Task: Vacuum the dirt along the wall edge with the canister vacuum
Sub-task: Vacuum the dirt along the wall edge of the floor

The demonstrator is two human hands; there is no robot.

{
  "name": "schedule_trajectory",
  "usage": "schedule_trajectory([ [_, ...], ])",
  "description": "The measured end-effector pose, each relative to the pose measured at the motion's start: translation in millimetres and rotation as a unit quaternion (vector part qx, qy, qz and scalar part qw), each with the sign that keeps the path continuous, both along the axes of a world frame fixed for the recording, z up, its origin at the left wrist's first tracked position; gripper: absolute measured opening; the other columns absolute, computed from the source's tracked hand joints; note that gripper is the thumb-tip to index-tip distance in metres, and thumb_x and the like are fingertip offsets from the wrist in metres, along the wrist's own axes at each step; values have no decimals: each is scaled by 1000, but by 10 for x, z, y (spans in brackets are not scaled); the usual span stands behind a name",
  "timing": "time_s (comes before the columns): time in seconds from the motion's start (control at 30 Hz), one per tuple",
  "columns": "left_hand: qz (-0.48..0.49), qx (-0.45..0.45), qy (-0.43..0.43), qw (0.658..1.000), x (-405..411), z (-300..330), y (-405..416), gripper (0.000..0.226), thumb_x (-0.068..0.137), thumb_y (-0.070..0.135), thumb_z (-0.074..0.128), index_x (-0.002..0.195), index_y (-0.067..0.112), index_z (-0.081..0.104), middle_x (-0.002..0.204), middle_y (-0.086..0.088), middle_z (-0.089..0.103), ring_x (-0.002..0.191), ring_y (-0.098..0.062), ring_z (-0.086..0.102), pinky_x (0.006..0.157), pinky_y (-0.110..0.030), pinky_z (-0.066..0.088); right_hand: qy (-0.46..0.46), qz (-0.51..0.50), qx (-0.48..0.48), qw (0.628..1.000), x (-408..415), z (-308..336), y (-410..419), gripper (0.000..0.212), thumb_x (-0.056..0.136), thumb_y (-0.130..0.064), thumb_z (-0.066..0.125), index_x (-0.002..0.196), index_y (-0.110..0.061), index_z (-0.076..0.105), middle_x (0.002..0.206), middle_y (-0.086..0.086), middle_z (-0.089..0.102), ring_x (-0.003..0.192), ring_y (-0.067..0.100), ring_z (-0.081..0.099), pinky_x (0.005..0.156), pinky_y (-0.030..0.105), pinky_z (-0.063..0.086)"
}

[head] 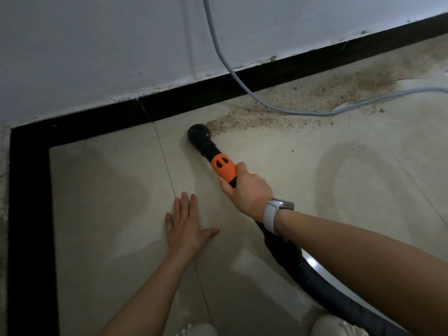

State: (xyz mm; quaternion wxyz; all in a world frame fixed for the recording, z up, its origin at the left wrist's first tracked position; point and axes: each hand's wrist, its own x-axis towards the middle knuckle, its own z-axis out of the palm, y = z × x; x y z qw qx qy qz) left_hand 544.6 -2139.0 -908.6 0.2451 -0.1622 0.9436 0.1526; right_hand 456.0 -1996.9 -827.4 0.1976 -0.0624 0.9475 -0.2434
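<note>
The right hand (247,190) grips the nozzle (206,139) at the dirt (303,103)'s left end; most remains rightward. The left hand (186,224) lies flat, open.

A corner of an indoor room, seemingly in a home, is showing itself in glossy beige floor tiles (116,190) edged by a black skirting band (101,120) under a scuffed white painted wall (97,44), a grey cable (219,52) hanging down.
</note>
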Motion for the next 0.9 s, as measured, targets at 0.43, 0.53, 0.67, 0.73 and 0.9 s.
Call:
schedule_trajectory([
  [0.43, -21, 2, -10, 1000, 35, -40, -20, 108, 79, 70, 51, 149, 24, -17, 154, 1, -29, 143, -18, -25, 114, -48, -11, 66, -114, 51, 990, -198, -64, 512, 38, 89, -52, 48, 90, -20, 29, 66, 2, 48, 53, 27, 42, 53, 33, 27],
  [0.53, -19, 2, -10, 1000, 28, -48, -22, 108, 78, 70, 50, 149, 24, -17, 155, 2, -29, 143, -18, -24, 114, -48, -10, 57, -37, 34, 997, -81, -43, 226, 38, 89, -52, 49, 91, -20, 27, 84, 17, 63, 75, 40, 59, 58, 34, 30],
  [0.67, -19, 0, -9, 1000, 23, -47, -15, 108, 78, 72, 50, 150, 24, -15, 155, 2, -27, 144, -18, -23, 114, -48, -8, 27, 38, 0, 999, -19, -35, -150, 36, 91, -51, 47, 92, -20, 27, 80, 10, 59, 69, 36, 55, 51, 33, 25],
  [0.73, -20, 0, -13, 1000, 20, -38, -16, 108, 78, 72, 49, 149, 24, -16, 155, 2, -27, 144, -19, -23, 114, -48, -8, 20, 48, -8, 999, -62, -34, -223, 35, 92, -51, 46, 93, -20, 28, 70, 1, 48, 59, 29, 45, 46, 31, 22],
  [0.9, -22, -6, -22, 999, 15, -8, -15, 108, 78, 71, 49, 149, 24, -17, 155, 2, -28, 144, -19, -22, 115, -48, -7, 22, -14, -2, 1000, -285, -65, -23, 35, 91, -51, 46, 93, -20, 30, 77, 5, 49, 65, 30, 47, 56, 34, 33],
])
